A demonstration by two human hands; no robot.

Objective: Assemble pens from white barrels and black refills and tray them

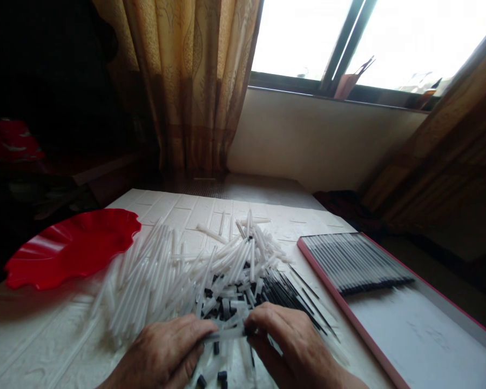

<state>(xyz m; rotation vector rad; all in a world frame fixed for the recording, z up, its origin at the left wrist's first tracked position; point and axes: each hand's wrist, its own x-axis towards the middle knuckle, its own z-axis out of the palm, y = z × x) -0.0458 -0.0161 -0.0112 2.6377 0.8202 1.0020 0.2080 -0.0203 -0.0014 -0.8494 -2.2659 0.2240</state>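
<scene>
Between my two hands is a short translucent plastic tube. My left hand is closed, pinching the tube's left end between thumb and fingers. The fingers of my right hand close on a small dark piece at its right end, which they mostly cover. Just beyond lies a heap of short clear tubes and black caps. Long translucent tubes spread in a big pile to the left and behind. Thin black rods lie in a bunch beyond my right hand.
On the right stands a shallow pink-edged box with a row of black-ended clear tubes along its far part. A red wavy-rimmed plate sits at the left. The white brick-patterned table reaches back toward curtains and a window.
</scene>
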